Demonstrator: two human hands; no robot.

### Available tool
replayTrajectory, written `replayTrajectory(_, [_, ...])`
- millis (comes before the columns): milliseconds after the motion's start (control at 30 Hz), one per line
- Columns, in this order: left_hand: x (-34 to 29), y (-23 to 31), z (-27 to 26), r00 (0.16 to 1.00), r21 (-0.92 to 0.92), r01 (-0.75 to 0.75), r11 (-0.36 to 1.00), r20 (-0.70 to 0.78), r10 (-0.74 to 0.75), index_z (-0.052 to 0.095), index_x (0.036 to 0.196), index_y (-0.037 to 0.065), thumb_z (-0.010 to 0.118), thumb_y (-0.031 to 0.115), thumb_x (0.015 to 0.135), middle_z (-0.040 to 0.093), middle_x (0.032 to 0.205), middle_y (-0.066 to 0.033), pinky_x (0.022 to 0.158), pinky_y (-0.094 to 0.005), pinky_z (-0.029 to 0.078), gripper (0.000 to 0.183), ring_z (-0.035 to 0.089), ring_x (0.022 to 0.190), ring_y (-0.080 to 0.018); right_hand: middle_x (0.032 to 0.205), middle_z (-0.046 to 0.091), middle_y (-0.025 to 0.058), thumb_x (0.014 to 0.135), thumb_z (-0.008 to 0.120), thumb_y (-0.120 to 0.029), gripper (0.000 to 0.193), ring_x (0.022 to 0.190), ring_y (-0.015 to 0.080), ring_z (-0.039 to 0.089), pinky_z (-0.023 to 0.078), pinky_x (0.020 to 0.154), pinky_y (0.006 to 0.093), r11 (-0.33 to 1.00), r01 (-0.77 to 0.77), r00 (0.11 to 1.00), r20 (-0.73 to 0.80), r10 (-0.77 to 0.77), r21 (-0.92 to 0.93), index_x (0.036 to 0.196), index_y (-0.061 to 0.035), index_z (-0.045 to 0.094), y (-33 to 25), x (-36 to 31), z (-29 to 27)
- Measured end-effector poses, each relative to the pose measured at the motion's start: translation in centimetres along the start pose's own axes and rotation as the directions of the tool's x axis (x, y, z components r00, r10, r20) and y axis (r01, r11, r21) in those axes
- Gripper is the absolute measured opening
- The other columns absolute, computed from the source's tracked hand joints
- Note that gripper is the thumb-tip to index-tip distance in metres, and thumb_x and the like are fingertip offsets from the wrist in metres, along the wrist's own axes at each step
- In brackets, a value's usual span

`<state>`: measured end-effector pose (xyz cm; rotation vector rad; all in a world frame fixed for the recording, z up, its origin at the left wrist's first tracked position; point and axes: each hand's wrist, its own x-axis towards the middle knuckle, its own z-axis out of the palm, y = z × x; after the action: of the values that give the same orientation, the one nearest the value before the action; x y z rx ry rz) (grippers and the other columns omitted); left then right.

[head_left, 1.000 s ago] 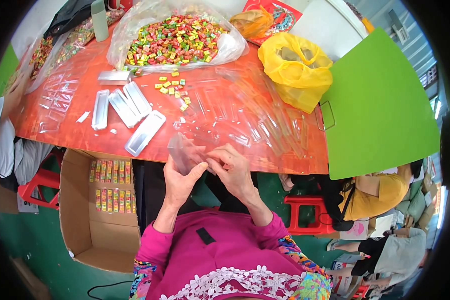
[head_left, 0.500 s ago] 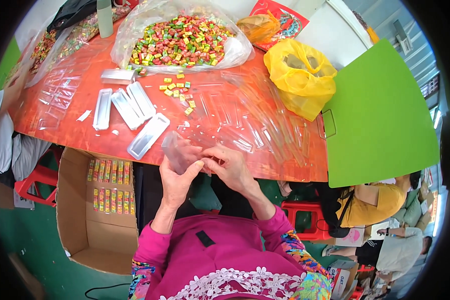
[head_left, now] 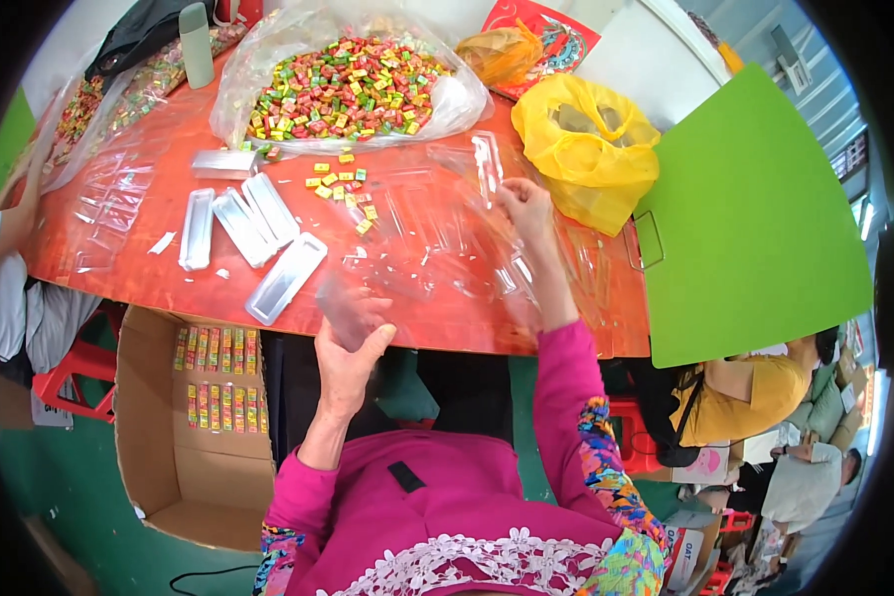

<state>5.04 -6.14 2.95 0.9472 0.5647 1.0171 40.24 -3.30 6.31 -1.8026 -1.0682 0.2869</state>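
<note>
At the table's near edge, my left hand (head_left: 348,356) is closed around a thin see-through plastic piece (head_left: 340,310), blurred at its edges. My right hand (head_left: 528,211) is stretched out toward the yellow bag, its fingers pinching a long, narrow clear plastic case (head_left: 486,167). Beneath and around that arm lie many similar clear cases (head_left: 437,223) in a loose spread. Left of them are several small yellow wrapped pieces (head_left: 334,181). White narrow trays (head_left: 286,280) rest nearer my left hand.
Behind stands a big clear bag (head_left: 230,99) heaped with red, yellow and green pieces (head_left: 348,89). A yellow plastic bag (head_left: 586,184) and a green board (head_left: 765,228) occupy the right. Below the table's left edge, a cardboard box (head_left: 204,487) holds rows of filled packs (head_left: 226,407).
My right hand has left my left hand and swung far and right, where it now pinches a clear case. My left hand stays nearly in place with its plastic piece.
</note>
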Motion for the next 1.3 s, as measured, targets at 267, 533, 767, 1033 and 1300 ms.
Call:
replayTrajectory(267, [0.0, 0.3, 0.5, 0.999, -0.103, -0.018, 0.995, 0.031, 0.021, 0.049, 0.128, 0.002, 0.073, 0.005, 0.083, 0.065, 0.115, -0.0139, 0.066, -0.0252, 0.050, 0.051, 0.061, 0.082, -0.0119, 0.092, 0.066, 0.0104, 0.088, 0.069, -0.011, 0.022, 0.086, 0.0175, 0.063, 0.050, 0.074, 0.0309, 0.909, 0.338, 0.939, 0.154, -0.308, -0.243, 0.108, -0.0013, 0.069, -5.2, -5.8, 1.6])
replayTrajectory(533, [0.1, 0.4, 2.2, 0.990, -0.200, 0.031, 0.979, 0.141, -0.002, 0.046, 0.132, 0.001, 0.074, 0.003, 0.084, 0.061, 0.122, -0.0110, 0.078, -0.0255, 0.051, 0.056, 0.060, 0.089, -0.0108, 0.080, 0.062, 0.0005, 0.091, 0.068, -0.007, 0.011, 0.071, 0.0069, 0.058, 0.048, 0.063, 0.0238, 0.947, -0.047, 0.859, 0.497, -0.124, 0.317, 0.098, -0.0003, 0.063, -10.2, -17.6, 3.5])
replayTrajectory(767, [0.3, 0.8, 0.0, 0.996, -0.212, -0.043, 0.976, 0.064, 0.058, 0.031, 0.146, 0.011, 0.058, 0.025, 0.099, 0.056, 0.115, -0.0099, 0.055, -0.0228, 0.045, 0.056, 0.052, 0.073, -0.0065, 0.073, 0.061, -0.0026, 0.090, 0.069, -0.013, 0.013, 0.067, 0.0030, 0.055, 0.043, 0.058, 0.0200, 0.999, 0.015, 0.993, 0.114, -0.011, -0.033, 0.095, 0.0000, 0.067, -3.3, -7.4, 0.7])
replayTrajectory(1033, [-0.6, 1.3, -0.5, 0.990, -0.289, 0.121, 0.950, 0.108, -0.094, 0.038, 0.139, 0.005, 0.048, 0.021, 0.102, 0.058, 0.113, -0.0108, 0.060, -0.0248, 0.047, 0.041, 0.053, 0.074, -0.0081, 0.086, 0.061, 0.0152, 0.084, 0.072, -0.018, 0.025, 0.078, 0.0287, 0.063, 0.050, 0.070, 0.0368, 0.808, 0.332, 0.937, 0.073, -0.341, -0.487, 0.103, -0.0034, 0.070, 0.3, -0.2, 1.3])
replayTrajectory(1300, [-0.6, 0.5, -0.4, 0.973, -0.218, 0.115, 0.969, 0.223, -0.065, 0.040, 0.138, 0.002, 0.061, 0.018, 0.096, 0.059, 0.116, -0.0105, 0.075, -0.0281, 0.049, 0.049, 0.056, 0.081, -0.0110, 0.090, 0.068, 0.0151, 0.078, 0.077, -0.027, 0.039, 0.081, 0.0282, 0.065, 0.051, 0.074, 0.0394, 0.705, 0.365, 0.929, 0.188, -0.319, -0.609, 0.109, -0.0051, 0.068, 3.3, 7.2, 5.3])
